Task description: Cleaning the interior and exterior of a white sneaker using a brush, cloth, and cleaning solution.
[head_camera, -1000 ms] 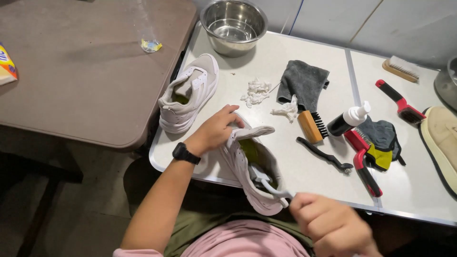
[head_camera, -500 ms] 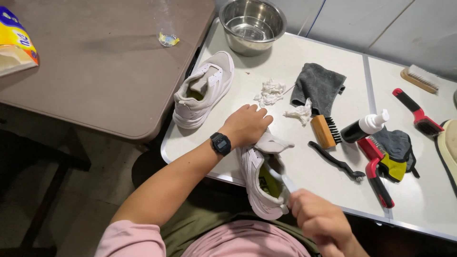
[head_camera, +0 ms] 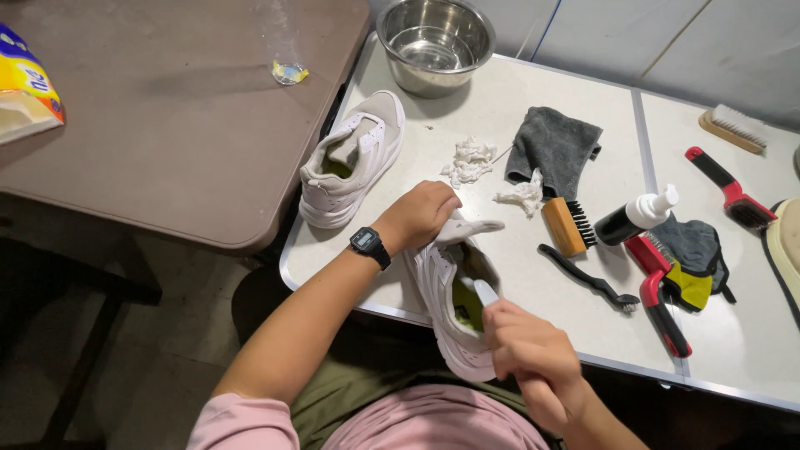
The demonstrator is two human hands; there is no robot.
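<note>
Right hand (head_camera: 533,358), lower centre of the frame: fingers are closing around a pale grey-handled small brush (head_camera: 484,292), its head reaching into the shoe opening.

White lace-less sneaker with green insole (head_camera: 450,300), centre of the frame: lying over the near edge of the white folding table (head_camera: 583,192), its long axis running near to far, heel toward the person, toe pointing away; the tongue is flopping out to the right.

Left hand (head_camera: 417,215), wearing a black digital wristwatch (head_camera: 367,244): gripping the sneaker's toe end from above.

Second white sneaker (head_camera: 350,158), just beyond to the left: toe pointing to the upper right.

Steel bowl (head_camera: 433,42), top centre, is sitting at the table's far edge.

Yellow and blue package (head_camera: 25,92), upper left edge, is lying on the brown table (head_camera: 167,125).
</note>
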